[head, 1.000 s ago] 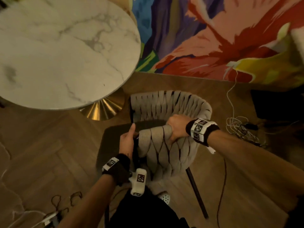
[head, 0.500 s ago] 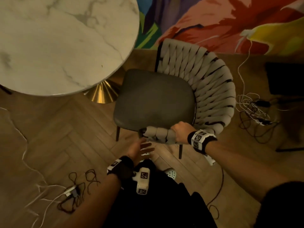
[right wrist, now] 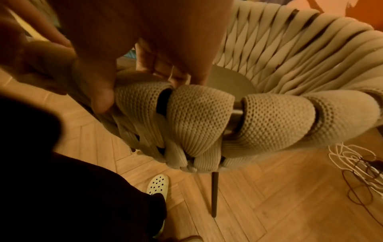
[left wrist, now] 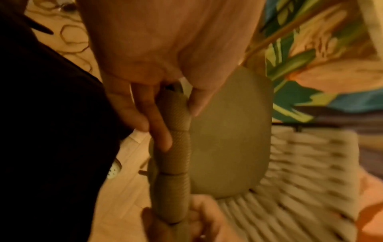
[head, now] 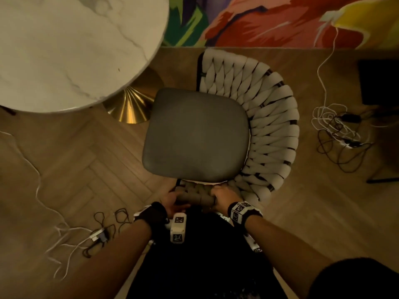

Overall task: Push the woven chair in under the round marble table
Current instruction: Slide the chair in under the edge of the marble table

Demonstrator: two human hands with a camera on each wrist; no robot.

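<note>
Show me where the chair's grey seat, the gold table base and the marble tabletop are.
grey seat [head: 195, 134], head view: middle of the cushion.
gold table base [head: 131, 106], head view: the shiny part showing past the tabletop's edge.
marble tabletop [head: 71, 50], head view: a bare patch of the veined top.

Woven chair beside the round marble desk

The woven chair [head: 226, 134] stands upright on the floor, its dark grey seat ringed by a curved back of pale knitted bands, just beside the white veined marble desk [head: 71, 50] and not under its top.
</note>
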